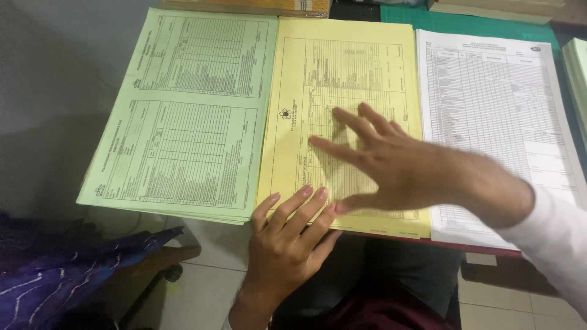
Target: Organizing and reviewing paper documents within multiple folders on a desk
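no packages, labels, signs or screens visible

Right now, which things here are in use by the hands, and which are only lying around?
In hand:
- yellow form stack, middle
- left hand, fingers on its near edge
- right hand, spread flat on its top sheet

Lying about:
- green form stack, to the left
- white form stack, to the right
- green cutting mat, behind
- blue cloth, lower left

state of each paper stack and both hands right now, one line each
green stack: flat, sheets slightly fanned at the near edge
yellow stack: flat, both hands on it
white stack: flat, untouched
left hand: fingers flat on the yellow stack's near edge
right hand: open, fingers spread over the yellow stack, blurred
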